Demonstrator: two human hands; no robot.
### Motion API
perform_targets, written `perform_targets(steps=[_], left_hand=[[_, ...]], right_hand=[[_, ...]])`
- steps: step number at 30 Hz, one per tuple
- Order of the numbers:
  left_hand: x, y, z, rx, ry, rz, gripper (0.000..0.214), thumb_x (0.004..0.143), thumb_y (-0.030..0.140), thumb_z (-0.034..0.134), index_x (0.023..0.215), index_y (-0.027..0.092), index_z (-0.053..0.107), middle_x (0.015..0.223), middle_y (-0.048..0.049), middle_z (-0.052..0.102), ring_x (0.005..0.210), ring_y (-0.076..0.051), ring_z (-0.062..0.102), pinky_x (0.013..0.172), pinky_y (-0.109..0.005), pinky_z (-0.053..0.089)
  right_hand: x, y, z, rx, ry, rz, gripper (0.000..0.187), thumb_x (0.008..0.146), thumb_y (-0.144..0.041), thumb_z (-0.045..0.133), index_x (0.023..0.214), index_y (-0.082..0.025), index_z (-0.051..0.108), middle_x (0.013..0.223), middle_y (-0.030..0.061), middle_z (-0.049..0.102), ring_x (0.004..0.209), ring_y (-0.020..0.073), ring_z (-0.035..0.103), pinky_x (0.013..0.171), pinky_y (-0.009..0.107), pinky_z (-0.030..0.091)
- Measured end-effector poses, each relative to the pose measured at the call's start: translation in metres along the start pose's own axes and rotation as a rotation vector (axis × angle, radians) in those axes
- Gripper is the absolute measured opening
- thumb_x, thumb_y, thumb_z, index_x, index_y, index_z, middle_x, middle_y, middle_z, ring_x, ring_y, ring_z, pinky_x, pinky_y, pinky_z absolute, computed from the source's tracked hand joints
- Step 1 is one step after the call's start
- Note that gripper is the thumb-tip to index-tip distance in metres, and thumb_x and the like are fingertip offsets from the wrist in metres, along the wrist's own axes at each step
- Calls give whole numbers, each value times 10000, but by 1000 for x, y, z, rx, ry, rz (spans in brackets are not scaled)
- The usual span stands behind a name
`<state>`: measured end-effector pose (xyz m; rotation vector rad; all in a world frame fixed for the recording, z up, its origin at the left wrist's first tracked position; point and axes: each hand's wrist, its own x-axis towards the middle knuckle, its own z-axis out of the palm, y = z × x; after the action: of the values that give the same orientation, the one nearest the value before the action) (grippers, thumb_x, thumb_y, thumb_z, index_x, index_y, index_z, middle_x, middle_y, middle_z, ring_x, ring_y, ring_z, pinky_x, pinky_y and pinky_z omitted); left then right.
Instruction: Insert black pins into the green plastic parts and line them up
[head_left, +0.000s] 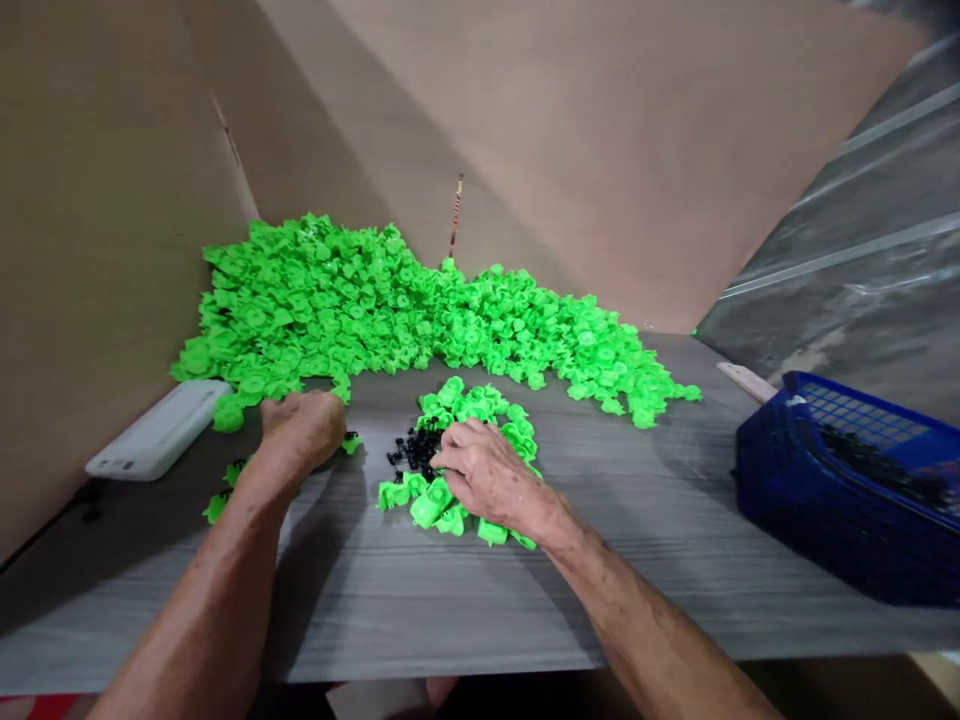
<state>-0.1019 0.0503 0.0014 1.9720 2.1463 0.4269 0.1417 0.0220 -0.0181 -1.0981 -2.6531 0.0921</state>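
Hands down, we are working at the counter (450, 610), our half-curled right hand (487, 475) on small black pieces (415, 450) amid green plastic parts (442, 505) mid-frame, our cupped left hand (304, 430) below the big green heap (360, 300), any grip unclear.

This is a makeshift piecework bench in a small workshop, not a home or an office. A grey wood-grain laminate board (442, 600) serves as the work surface, hemmed in by sheets of plain brown cardboard (112, 250). Loose bulk parts show the trade: a broad heap of bright green moulded plastic pieces (337, 300), a small scatter of tiny black plastic pieces (415, 450), and a blue plastic mesh basket (825, 510) holding more dark pieces.
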Motion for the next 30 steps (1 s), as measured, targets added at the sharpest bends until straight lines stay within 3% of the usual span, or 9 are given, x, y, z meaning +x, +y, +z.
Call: perform_targets(steps=[2,5,8,10,16,20,23,26,30], left_hand=[[-4,8,-2,213,49,3,201,726,165,480,656,130,665,865,-216,678,946,-414,597,762,-470,367],[-11,24,-2,307,78,128,314,830,201,398,872,160,706,1039,-181,673,1023,-360,597,803,-433,402],[-18,38,6,319,-57,305,294,853,220,426,939,203,707,1041,-124,681,975,-276,639,790,-350,439],[-21,44,17,330,-157,340,284,847,193,444,970,205,700,1018,-119,685,913,-260,664,757,-337,452],[-23,52,44,195,-188,348,294,812,102,444,967,144,690,939,-165,698,861,-284,675,719,-348,451],[-21,59,49,86,-197,412,243,820,159,503,963,200,695,923,-79,723,886,-214,663,734,-271,431],[-20,59,47,-57,-151,432,248,840,193,497,991,198,692,933,-62,729,869,-186,652,734,-249,417],[-18,50,37,-190,-116,438,230,843,233,486,887,176,705,818,-53,716,763,-181,628,682,-256,392],[-19,41,18,-231,-350,510,211,787,370,584,802,192,695,681,5,655,629,-149,563,567,-239,319]], right_hand=[[-1,0,-2,-73,-47,25,185,883,-149,546,798,-193,704,879,51,592,863,188,478,744,321,312],[-3,4,-3,-156,-91,49,233,916,-145,510,757,-181,677,857,52,581,846,186,474,731,324,292],[-7,10,-5,-166,-122,57,234,920,-122,498,807,-197,688,890,49,583,859,187,477,724,322,283],[-9,14,-6,-144,-135,56,239,904,-92,504,857,-220,700,928,43,587,878,186,479,730,320,282],[-11,20,-2,-138,-104,47,155,888,-161,573,781,-192,680,894,50,603,891,195,479,760,322,296],[-9,23,-2,-156,-58,57,161,880,-163,587,747,-181,676,834,52,602,854,191,491,760,319,311],[-8,26,-7,-114,-67,40,175,859,-165,620,691,-175,670,782,41,590,801,175,510,712,302,325],[-7,31,-12,6,20,50,138,829,-151,652,697,-172,686,760,31,586,773,159,534,682,276,346],[-5,36,-11,308,160,155,73,762,-132,678,698,-168,689,672,-5,582,641,115,530,613,237,364]])
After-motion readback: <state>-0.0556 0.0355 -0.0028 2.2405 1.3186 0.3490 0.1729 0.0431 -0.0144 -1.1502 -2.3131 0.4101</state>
